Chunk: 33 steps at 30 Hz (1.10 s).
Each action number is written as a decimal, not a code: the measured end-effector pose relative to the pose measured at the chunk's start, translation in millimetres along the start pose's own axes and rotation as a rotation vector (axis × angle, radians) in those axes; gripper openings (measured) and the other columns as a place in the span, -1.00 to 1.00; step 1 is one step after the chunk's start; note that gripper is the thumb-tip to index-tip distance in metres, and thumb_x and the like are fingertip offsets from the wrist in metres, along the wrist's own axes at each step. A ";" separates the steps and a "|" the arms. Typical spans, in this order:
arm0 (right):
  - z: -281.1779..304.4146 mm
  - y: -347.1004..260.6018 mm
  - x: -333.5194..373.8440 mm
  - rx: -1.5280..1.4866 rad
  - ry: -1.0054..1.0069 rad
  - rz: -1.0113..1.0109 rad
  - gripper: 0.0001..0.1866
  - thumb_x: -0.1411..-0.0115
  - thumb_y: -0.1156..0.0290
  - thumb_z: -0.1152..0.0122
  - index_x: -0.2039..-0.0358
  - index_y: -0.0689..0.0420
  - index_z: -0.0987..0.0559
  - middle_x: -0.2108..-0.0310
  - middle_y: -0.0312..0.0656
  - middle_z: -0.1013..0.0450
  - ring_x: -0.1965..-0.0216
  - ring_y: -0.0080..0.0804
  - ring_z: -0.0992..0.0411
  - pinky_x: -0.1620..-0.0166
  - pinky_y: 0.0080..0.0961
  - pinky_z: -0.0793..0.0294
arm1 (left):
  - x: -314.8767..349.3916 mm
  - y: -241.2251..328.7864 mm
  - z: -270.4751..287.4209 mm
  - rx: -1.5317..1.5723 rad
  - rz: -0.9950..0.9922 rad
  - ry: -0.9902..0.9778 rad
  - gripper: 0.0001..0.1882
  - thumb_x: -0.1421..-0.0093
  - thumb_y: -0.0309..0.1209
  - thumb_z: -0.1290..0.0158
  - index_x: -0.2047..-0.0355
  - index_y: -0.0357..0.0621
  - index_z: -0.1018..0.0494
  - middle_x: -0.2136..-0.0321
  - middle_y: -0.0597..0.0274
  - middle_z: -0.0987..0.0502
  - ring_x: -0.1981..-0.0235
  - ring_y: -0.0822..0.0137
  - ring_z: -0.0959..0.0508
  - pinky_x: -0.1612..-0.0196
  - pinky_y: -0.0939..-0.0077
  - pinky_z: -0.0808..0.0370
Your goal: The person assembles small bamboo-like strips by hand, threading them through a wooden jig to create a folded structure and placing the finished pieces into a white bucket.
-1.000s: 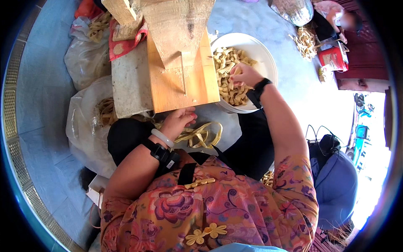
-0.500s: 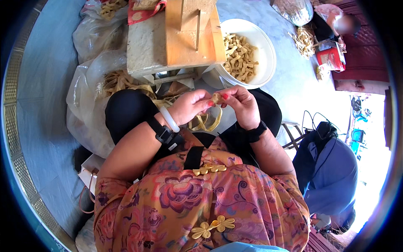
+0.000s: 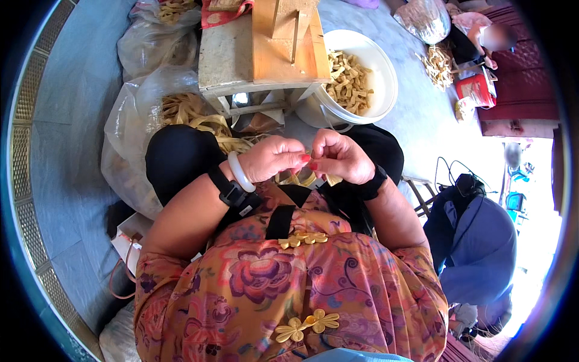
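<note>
Over my lap, my left hand [image 3: 272, 159] and my right hand [image 3: 345, 159] meet at the fingertips, thumbs and fingers pinched together. Between them they grip a tan strip [image 3: 333, 180], mostly covered by the fingers; a pale end sticks out under my right hand. Just beyond my knees stands a white bucket [image 3: 388, 78] with many folded tan pieces [image 3: 351, 81] in it. Long loose tan strips [image 3: 211, 125] spill from a clear plastic bag [image 3: 129, 142] beyond my left knee, and more lie below my hands.
A low table [image 3: 223, 66] with a wooden board and upright block [image 3: 292, 30] stands ahead. More plastic bags lie at the far left. At the far right sits another person near a red container [image 3: 473, 89] and a pile of strips [image 3: 438, 66]. Dark blue cloth [image 3: 476, 247] is at my right.
My right hand has turned and curled its fingers inward, and the small tan piece at the fingertips is now mostly hidden. A pale end now shows below that hand. The view has shifted slightly.
</note>
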State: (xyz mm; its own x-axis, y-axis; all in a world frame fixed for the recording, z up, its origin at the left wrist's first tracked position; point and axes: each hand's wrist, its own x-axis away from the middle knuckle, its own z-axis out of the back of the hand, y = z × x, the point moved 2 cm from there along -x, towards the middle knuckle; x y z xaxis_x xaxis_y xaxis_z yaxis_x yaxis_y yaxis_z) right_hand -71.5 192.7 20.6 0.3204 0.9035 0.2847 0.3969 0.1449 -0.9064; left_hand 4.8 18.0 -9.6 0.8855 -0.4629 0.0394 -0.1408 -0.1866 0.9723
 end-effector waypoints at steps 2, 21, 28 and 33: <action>6.1 12.5 2.8 -0.081 0.041 0.023 -0.83 -0.14 0.65 -0.14 0.39 0.14 -0.34 0.48 -0.31 -0.39 0.46 -0.61 -0.41 0.39 -0.69 -0.39 | -0.1 -4.8 0.5 -0.021 -0.010 0.019 -0.72 -0.31 -0.29 0.06 0.53 -0.12 -0.39 0.61 0.48 -0.38 0.58 0.63 -0.26 0.50 0.69 -0.21; -5.4 -66.9 -10.6 0.878 0.305 0.395 -0.76 -0.01 0.63 -0.17 0.26 0.19 -0.46 0.39 -0.18 -0.45 0.36 -0.42 -0.46 0.28 -0.53 -0.44 | -11.5 64.8 19.2 -0.279 -0.035 0.408 -0.90 -0.29 -0.46 0.04 0.33 -0.22 -0.41 0.53 0.39 -0.46 0.55 0.61 -0.43 0.46 0.70 -0.42; 9.8 -83.4 -41.8 0.841 0.463 0.459 -0.85 -0.05 0.57 -0.18 0.32 0.19 -0.47 0.44 -0.22 -0.47 0.39 -0.44 -0.46 0.29 -0.53 -0.44 | -34.4 77.0 45.9 -0.309 -0.182 0.447 -0.95 -0.26 -0.58 0.07 0.27 -0.26 -0.36 0.40 0.34 -0.47 0.43 0.57 -0.47 0.34 0.65 -0.47; 20.0 -94.1 -65.2 0.888 0.480 0.450 -0.88 -0.04 0.57 -0.18 0.37 0.17 -0.48 0.45 -0.20 -0.48 0.38 -0.39 -0.47 0.28 -0.50 -0.45 | -45.3 67.6 63.8 -0.353 -0.289 0.573 -0.92 -0.22 -0.62 0.03 0.27 -0.26 -0.37 0.42 0.33 -0.48 0.42 0.57 -0.47 0.33 0.66 -0.47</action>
State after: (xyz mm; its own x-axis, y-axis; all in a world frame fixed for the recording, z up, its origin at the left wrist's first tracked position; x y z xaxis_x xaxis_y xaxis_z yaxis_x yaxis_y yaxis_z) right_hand -146.9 128.2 81.1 0.6575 0.7236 -0.2102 -0.5369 0.2542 -0.8044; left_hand -73.1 -28.9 39.6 0.9720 0.1065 -0.2096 0.1990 0.1020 0.9747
